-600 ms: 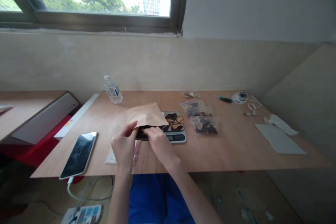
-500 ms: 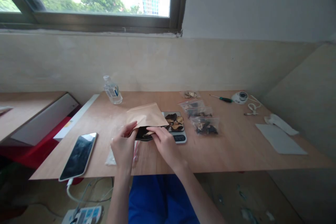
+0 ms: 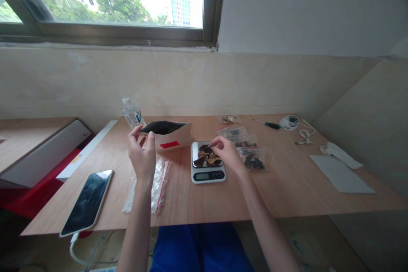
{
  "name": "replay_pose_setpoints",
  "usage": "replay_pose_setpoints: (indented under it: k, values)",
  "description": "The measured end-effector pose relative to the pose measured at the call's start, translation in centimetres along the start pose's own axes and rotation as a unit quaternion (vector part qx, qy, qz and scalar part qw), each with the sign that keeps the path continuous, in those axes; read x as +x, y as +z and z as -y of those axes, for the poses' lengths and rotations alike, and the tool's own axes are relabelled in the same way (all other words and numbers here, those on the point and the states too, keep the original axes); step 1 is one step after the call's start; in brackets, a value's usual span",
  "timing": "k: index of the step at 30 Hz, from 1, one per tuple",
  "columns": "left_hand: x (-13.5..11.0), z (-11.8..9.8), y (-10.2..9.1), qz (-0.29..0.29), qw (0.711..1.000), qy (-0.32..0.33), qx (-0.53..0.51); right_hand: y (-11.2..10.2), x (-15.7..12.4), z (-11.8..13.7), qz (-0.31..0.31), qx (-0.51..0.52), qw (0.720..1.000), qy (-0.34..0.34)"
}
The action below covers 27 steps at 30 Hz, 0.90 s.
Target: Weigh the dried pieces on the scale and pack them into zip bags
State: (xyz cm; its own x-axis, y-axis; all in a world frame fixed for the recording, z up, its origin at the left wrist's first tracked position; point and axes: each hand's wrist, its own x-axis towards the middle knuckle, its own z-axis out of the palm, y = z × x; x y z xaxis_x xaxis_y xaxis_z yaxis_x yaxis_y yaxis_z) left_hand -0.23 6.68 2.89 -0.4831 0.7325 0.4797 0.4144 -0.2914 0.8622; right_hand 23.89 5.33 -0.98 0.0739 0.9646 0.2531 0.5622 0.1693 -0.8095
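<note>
On the table, a digital kitchen scale [image 3: 209, 177] carries a heap of dried, curled pieces, dark brown and tan [image 3: 207, 156]. My right hand [image 3: 225, 149] is over the heap's right side, thumb and fingers pinched on a dried piece at its upper edge. Left of the scale stands a brown paper bag [image 3: 178, 138] with a red label, its dark mouth gaping upward. My left hand [image 3: 143, 153] is at the bag's left end, thumb and fingers apart around the corner; whether they touch it is unclear. Clear plastic zip bags [image 3: 159, 185] lie below, near my left forearm.
Zip bags with dark dried pieces [image 3: 254, 159] lie right of the scale. Behind are a water bottle [image 3: 132, 114], a screwdriver [image 3: 270, 125] and a white dome camera [image 3: 289, 123]. A phone [image 3: 87, 202] lies left; a white sheet [image 3: 341, 174] lies right.
The paper bag has gone from tilted over between both hands to upright, left of the scale. My right hand has moved from the bag's mouth to the dried pieces. My left hand's fingers have spread.
</note>
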Motion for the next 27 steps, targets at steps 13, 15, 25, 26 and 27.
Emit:
replay_pose_setpoints:
  k: [13, 15, 25, 26, 27]
  values:
    - [1.1, 2.4, 0.5, 0.075, 0.997, -0.010, -0.009, 5.4, 7.1, -0.7, 0.187, -0.221, 0.957, -0.029]
    - [0.5, 2.9, -0.1, 0.057, 0.997, -0.045, 0.002, 5.1, 7.0, -1.1, 0.196, -0.209, 0.957, -0.042]
    - [-7.4, 7.2, -4.8, 0.107, 0.985, -0.102, 0.087, 1.3, 3.3, -1.6, 0.080, -0.122, 0.985, -0.091]
    - [-8.1, 7.6, -5.2, 0.122, 0.981, -0.102, 0.109, 0.7, 2.6, -1.2, 0.071, -0.103, 0.989, -0.079]
    - [-8.7, 8.1, -5.5, 0.137, 0.977, -0.099, 0.130, 0.2, 1.8, -0.8, 0.066, -0.083, 0.992, -0.067]
